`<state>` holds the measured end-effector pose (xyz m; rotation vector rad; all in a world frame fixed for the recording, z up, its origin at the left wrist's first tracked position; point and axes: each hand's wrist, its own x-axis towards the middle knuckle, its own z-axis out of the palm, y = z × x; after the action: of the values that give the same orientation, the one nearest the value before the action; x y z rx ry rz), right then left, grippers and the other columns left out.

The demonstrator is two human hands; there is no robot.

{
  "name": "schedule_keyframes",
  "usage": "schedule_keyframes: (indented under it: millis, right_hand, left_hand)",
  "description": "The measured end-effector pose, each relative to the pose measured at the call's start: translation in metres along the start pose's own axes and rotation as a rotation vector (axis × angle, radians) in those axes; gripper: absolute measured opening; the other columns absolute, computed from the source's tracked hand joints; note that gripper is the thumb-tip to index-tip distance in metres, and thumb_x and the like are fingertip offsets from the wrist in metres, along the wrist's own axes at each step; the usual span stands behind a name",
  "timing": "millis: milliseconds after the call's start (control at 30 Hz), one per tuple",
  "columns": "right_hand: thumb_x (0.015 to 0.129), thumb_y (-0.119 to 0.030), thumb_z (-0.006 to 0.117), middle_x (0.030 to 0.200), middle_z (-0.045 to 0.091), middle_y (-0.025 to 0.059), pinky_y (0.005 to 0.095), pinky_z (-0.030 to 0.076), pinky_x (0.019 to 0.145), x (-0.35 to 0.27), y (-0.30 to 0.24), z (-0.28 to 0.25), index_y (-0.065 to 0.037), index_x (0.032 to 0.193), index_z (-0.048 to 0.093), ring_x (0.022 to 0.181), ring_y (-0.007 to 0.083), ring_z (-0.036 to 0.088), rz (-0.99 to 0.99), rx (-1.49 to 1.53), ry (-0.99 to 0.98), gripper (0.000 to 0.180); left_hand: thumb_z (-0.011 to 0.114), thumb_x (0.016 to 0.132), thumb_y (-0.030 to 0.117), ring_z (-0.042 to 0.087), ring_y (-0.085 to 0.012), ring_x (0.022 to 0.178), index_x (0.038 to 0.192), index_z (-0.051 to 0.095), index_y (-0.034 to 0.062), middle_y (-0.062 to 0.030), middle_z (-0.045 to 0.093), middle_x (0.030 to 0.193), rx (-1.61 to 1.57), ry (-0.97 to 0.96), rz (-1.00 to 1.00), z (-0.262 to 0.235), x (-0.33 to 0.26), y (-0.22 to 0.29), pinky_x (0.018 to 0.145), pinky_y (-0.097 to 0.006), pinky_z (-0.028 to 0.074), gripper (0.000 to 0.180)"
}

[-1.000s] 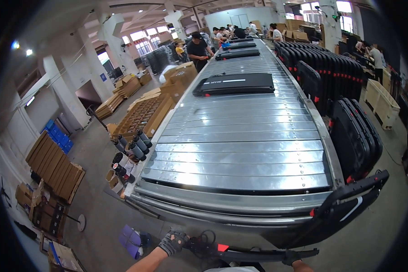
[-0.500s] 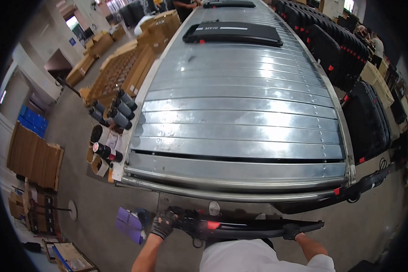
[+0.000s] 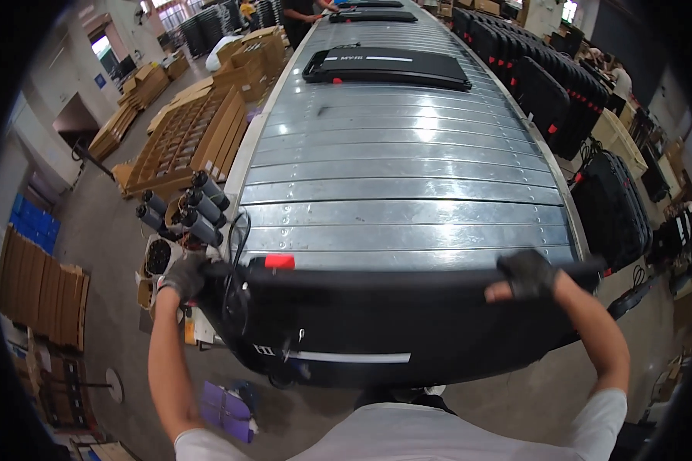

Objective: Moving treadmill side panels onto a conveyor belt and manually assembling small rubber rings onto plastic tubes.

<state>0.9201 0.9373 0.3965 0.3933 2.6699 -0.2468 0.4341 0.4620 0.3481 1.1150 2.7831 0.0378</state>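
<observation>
A long flat black treadmill [image 3: 377, 330] with a white stripe and a red tab hangs tilted on its long edge in front of me, at the near end of the roller conveyor [image 3: 407, 184]. My left hand [image 3: 183, 278], in a dark work glove, grips its upper left corner beside a looped black cable [image 3: 236, 296]. Over the top edge near the right end, my gloved right hand [image 3: 529, 275] is closed, its bare thumb showing on the near side. The treadmill's far side is hidden, so I cannot tell whether it touches the conveyor.
Another black treadmill [image 3: 388, 67] lies farther up the conveyor. Grey cylindrical motors [image 3: 200, 223] and an open carton [image 3: 181, 146] stand left. More treadmills [image 3: 546, 96] are stacked upright at right. A purple bundle [image 3: 227, 411] is on the floor. A person [image 3: 301, 19] works at the far left.
Both hands have raised the treadmill from low by my waist up to the conveyor's near end. It has turned, so its striped face now shows. My right hand has moved onto its top edge.
</observation>
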Motion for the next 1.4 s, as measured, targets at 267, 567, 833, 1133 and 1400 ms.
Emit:
schedule_keyframes:
  millis: [267, 567, 833, 1133, 1400]
  right_hand:
    - [0.083, -0.017, 0.059, 0.082, 0.06, 0.0179, 0.0415, 0.05, 0.07, 0.116, 0.051, 0.199, -0.004, 0.083, 0.058, 0.078, 0.0359, 0.059, 0.076, 0.737, 0.867, 0.013]
    - [0.09, -0.059, 0.052, 0.071, 0.061, 0.0057, 0.0356, 0.051, 0.06, -0.097, -0.092, 0.407, -0.005, 0.082, 0.06, 0.065, 0.02, 0.062, 0.935, 1.635, 0.169, 0.055]
    - [0.087, -0.069, 0.045, 0.132, 0.054, 0.007, 0.0454, 0.036, 0.107, -0.027, -0.037, 0.399, -0.015, 0.134, 0.047, 0.122, 0.0287, 0.049, 0.636, 2.751, 0.891, 0.072]
    - [0.09, -0.069, 0.039, 0.144, 0.042, 0.0118, 0.0459, 0.029, 0.11, 0.013, -0.02, 0.309, -0.013, 0.138, 0.041, 0.131, 0.0309, 0.037, 0.951, 2.753, 0.885, 0.074]
    - [0.094, -0.051, 0.052, 0.138, 0.048, 0.0135, 0.0415, 0.037, 0.104, 0.11, 0.053, 0.319, -0.007, 0.139, 0.04, 0.124, 0.0276, 0.048, 0.833, 2.775, 0.955, 0.064]
  left_hand:
    - [0.055, 0.09, 0.017, 0.061, -0.037, 0.098, 0.107, 0.057, 0.0067, -0.0213, 0.062, 0.102, -0.739, 0.166, 0.204, 0.166, -0.014, 0.123, 0.084, -0.046, 0.05, 0.02]
    - [0.058, 0.087, 0.056, 0.058, -0.0262, 0.108, 0.115, 0.063, 0.0094, -0.0058, 0.064, 0.116, -1.62, -0.838, -0.372, 0.334, -0.207, 0.191, 0.095, -0.04, 0.045, 0.055]
    - [0.056, 0.082, 0.066, 0.04, -0.0268, 0.127, 0.143, 0.038, 0.0133, -0.0072, 0.042, 0.144, -2.374, -0.312, -0.849, 0.368, -0.166, 0.263, 0.109, -0.047, 0.031, 0.082]
    - [0.05, 0.094, 0.051, 0.058, -0.0262, 0.105, 0.138, 0.044, 0.0123, -0.0078, 0.053, 0.132, -2.087, -0.235, -1.104, 0.357, -0.088, 0.211, 0.09, -0.044, 0.05, 0.059]
    - [0.077, 0.071, 0.047, 0.047, -0.0354, 0.123, 0.134, 0.047, 0.009, -0.0114, 0.049, 0.138, -2.353, -0.432, -0.414, 0.314, 0.041, 0.235, 0.101, -0.06, 0.041, 0.079]
